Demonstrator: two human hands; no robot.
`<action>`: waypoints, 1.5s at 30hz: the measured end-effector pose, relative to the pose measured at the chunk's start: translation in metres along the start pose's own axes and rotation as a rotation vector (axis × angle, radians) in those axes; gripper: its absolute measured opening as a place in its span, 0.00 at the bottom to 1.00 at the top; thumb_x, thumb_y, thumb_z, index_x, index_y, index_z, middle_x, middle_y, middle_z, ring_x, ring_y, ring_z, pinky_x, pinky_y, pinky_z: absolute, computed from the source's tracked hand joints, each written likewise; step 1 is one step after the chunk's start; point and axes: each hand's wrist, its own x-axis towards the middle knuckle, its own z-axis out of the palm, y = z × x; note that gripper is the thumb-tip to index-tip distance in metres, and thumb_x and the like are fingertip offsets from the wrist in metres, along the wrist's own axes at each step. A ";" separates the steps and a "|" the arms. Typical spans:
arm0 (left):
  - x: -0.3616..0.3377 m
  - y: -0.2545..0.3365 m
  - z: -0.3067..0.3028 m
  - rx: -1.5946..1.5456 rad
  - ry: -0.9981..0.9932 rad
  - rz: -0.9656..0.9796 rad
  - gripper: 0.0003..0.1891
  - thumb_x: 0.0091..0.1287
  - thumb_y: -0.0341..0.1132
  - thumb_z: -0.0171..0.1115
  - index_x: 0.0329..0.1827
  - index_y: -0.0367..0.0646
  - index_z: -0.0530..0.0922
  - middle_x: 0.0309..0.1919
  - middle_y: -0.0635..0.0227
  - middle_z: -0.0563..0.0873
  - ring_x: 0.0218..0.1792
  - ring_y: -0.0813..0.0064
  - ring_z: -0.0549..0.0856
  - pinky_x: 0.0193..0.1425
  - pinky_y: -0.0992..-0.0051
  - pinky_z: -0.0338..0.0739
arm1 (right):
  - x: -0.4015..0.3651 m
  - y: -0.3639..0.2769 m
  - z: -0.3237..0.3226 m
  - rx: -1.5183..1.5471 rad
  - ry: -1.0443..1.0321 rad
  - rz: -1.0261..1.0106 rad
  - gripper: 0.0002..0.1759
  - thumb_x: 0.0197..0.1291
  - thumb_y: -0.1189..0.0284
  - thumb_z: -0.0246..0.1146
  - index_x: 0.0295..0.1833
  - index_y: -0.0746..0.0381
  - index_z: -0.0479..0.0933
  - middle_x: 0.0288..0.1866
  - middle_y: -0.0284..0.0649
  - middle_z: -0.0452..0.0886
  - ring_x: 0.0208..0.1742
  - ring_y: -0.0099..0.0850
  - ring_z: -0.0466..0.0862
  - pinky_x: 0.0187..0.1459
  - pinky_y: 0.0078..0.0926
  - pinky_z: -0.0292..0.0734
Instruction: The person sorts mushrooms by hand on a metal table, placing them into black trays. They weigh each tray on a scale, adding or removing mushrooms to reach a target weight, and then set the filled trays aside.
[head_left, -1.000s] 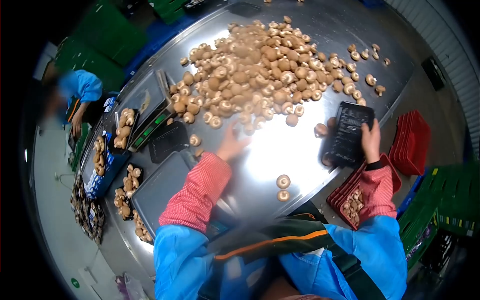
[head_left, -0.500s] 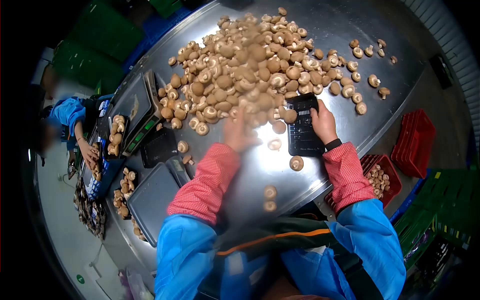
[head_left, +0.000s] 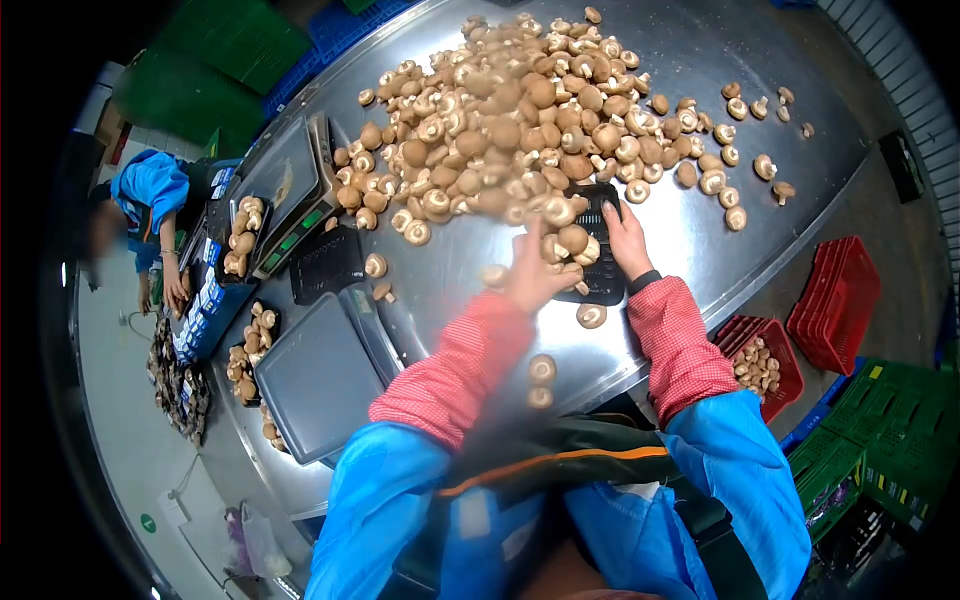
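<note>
A black plastic tray [head_left: 606, 284] lies on the steel table at the near edge of a big heap of brown-capped mushrooms [head_left: 540, 93]. My right hand [head_left: 628, 242] grips its right side, the thumb over the rim. Over the tray's left half, my left hand [head_left: 533, 270] is closed around several mushrooms [head_left: 573, 239], pale stems showing among them. Part of the tray is hidden beneath these. One loose mushroom [head_left: 591, 316] sits just below the tray, and two more [head_left: 541, 369] lie nearer to me.
Left of the heap stand a scale [head_left: 290, 185], another black tray [head_left: 326, 265] and a grey lid-like panel [head_left: 318, 375]. A co-worker's hand [head_left: 173, 288] is by filled trays at far left. Red crates [head_left: 835, 305] stand at right, one holding mushrooms. Scattered mushrooms lie at the table's right.
My left hand has moved right from the heap's edge to the tray and now holds mushrooms over it. The tray, in my right hand, has shifted slightly. The view has shifted a little.
</note>
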 end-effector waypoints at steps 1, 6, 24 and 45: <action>-0.010 0.036 0.001 0.113 -0.010 0.046 0.58 0.47 0.35 0.82 0.79 0.41 0.52 0.58 0.50 0.67 0.60 0.56 0.75 0.56 0.66 0.82 | -0.005 0.004 0.000 0.059 -0.004 0.067 0.20 0.77 0.63 0.53 0.61 0.67 0.75 0.46 0.35 0.82 0.46 0.21 0.77 0.52 0.24 0.74; -0.026 0.081 0.007 0.264 -0.064 0.154 0.55 0.47 0.34 0.82 0.78 0.46 0.56 0.62 0.47 0.69 0.61 0.46 0.74 0.66 0.60 0.71 | -0.032 -0.017 0.003 0.423 0.017 0.219 0.23 0.79 0.60 0.48 0.62 0.69 0.74 0.51 0.38 0.82 0.50 0.24 0.79 0.55 0.22 0.75; -0.081 0.068 -0.062 0.288 0.349 0.194 0.31 0.71 0.39 0.55 0.76 0.39 0.60 0.58 0.45 0.76 0.52 0.47 0.77 0.62 0.59 0.71 | -0.134 -0.106 0.070 0.868 0.003 0.338 0.26 0.80 0.57 0.43 0.65 0.67 0.69 0.57 0.43 0.80 0.55 0.31 0.82 0.57 0.28 0.79; -0.202 0.035 -0.381 -0.096 0.204 -0.237 0.22 0.71 0.36 0.64 0.68 0.46 0.75 0.39 0.70 0.83 0.39 0.84 0.81 0.43 0.80 0.77 | -0.151 -0.085 0.149 -0.672 -0.166 -0.287 0.27 0.67 0.58 0.62 0.66 0.59 0.69 0.51 0.49 0.78 0.45 0.42 0.83 0.44 0.38 0.80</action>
